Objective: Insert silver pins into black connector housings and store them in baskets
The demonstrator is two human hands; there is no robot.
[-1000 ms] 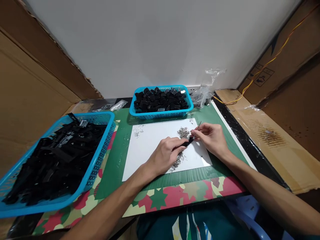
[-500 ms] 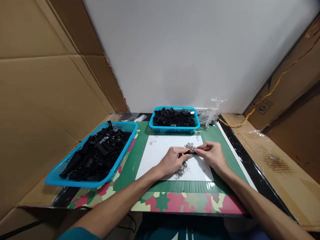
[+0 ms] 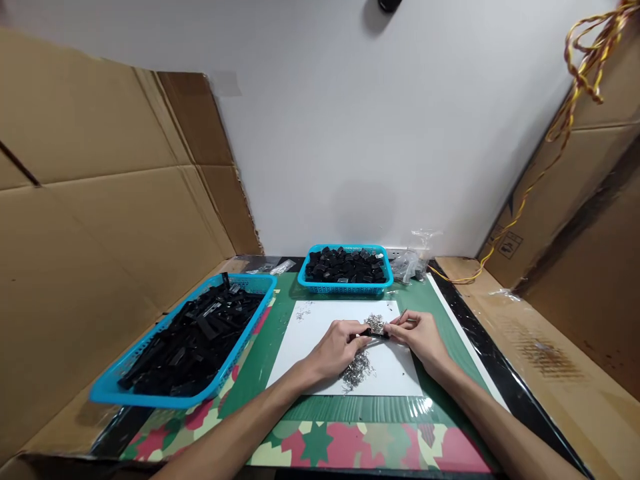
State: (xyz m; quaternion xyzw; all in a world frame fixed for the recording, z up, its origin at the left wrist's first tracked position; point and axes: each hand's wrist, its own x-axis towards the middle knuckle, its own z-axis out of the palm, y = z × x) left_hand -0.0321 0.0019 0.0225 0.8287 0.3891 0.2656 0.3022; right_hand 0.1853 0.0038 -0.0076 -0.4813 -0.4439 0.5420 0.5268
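Observation:
Over the white sheet (image 3: 295,363), my left hand (image 3: 336,348) pinches a small black plastic part (image 3: 376,335) between thumb and fingers. My right hand (image 3: 417,335) is closed at the part's right end, its thumb and index fingertip pressed together there. Whether a tiny metal piece sits between those fingertips is too small to tell. Just behind the part lies a heap of small silvery metal pieces (image 3: 375,323). A second silvery heap (image 3: 357,373) spreads in front of it, beside my left wrist. A few loose bits (image 3: 303,311) lie at the sheet's far left corner.
On the left stands a large blue basket (image 3: 145,400) full of long black parts. A smaller blue basket (image 3: 345,288) of black pieces is at the back, with a clear plastic bag (image 3: 409,265) beside it. Cardboard walls (image 3: 125,233) flank the table; a yellow wire (image 3: 520,207) hangs right.
The camera view has tilted up, so everything sits lower in the picture. My hands stay together over the sheet at the black part, which shows more clearly between them.

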